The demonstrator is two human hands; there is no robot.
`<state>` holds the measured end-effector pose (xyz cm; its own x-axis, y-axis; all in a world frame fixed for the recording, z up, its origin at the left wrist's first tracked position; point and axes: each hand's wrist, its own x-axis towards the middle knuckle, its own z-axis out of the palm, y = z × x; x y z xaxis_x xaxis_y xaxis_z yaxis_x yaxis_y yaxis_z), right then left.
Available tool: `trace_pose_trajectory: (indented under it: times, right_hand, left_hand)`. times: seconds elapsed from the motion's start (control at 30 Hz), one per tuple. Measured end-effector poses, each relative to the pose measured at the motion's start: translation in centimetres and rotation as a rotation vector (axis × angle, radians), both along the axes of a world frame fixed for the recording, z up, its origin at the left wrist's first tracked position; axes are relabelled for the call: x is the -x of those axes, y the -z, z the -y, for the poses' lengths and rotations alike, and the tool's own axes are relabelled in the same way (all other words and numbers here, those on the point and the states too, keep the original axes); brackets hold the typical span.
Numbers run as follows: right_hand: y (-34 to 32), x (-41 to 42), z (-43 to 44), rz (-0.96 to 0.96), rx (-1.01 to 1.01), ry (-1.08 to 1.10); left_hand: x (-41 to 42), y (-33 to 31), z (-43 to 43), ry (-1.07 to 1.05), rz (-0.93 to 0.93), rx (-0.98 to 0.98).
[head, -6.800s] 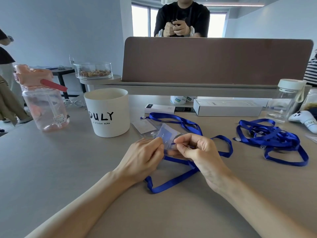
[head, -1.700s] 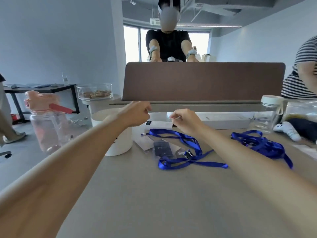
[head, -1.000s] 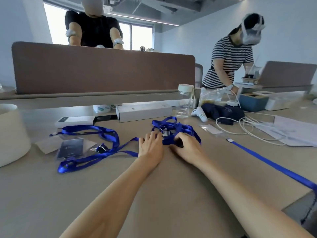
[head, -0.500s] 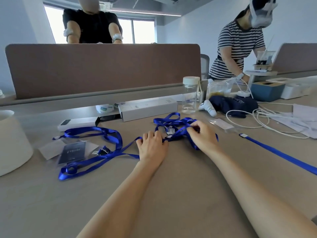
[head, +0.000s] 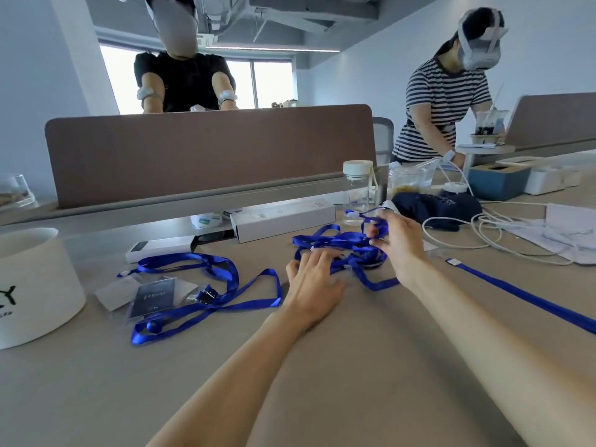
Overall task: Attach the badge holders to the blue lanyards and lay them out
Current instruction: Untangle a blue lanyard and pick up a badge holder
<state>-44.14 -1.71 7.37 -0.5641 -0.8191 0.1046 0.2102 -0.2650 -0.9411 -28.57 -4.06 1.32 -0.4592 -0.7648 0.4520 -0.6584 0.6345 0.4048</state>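
A tangled heap of blue lanyards (head: 338,243) lies mid-table. My right hand (head: 400,241) pinches a blue strap from that heap and holds it lifted a little off the table. My left hand (head: 311,285) rests flat with spread fingers on the heap's near edge. To the left lies another blue lanyard (head: 206,298), its black clip touching a clear badge holder (head: 154,298) with a dark card inside. A single blue strap (head: 529,298) runs off to the right.
A white cup (head: 35,285) stands at the far left. A white power bank (head: 161,248), a long white box (head: 283,217), a clear bottle (head: 356,191), a dark pouch (head: 435,208) and white cables (head: 503,230) line the back. Two people work beyond the brown divider (head: 209,150).
My right hand has risen from the heap, lifting a blue strap with it. My left hand stays flat on the lanyards. The view has tilted upward.
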Motion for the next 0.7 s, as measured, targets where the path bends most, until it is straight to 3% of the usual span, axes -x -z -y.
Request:
trace_pose_trajectory:
  times: [0.07, 0.17, 0.3, 0.43, 0.5, 0.6, 0.7]
  right_hand:
    - [-2.1, -0.2, -0.7, 0.126, 0.075, -0.065]
    - [-4.4, 0.0, -2.5, 0.264, 0.191, -0.158]
    - [-4.8, 1.0, -5.6, 0.298, 0.249, -0.273]
    - [-4.4, 3.6, -8.5, 0.283, 0.210, -0.217]
    - [-4.0, 4.8, -9.6, 0.276, 0.163, -0.170]
    - [-3.3, 5.8, -10.3, 0.220, 0.080, -0.107]
    - [-2.7, 5.2, -9.9, 0.145, -0.048, -0.056]
  left_hand:
    - [0.9, -0.6, 0.3, -0.017, -0.123, -0.070]
    - [3.2, -2.2, 0.6, -0.023, -0.149, -0.061]
    - [6.5, -4.1, 0.5, -0.013, -0.173, -0.077]
    - [7.2, -4.8, 0.4, -0.105, -0.191, -0.119]
    - [6.7, -5.5, 0.4, -0.096, -0.330, -0.239]
    - [5.7, -7.3, 0.4, -0.029, -0.719, -0.444]
    - [4.8, -9.5, -0.1, 0.076, -0.948, -0.499]
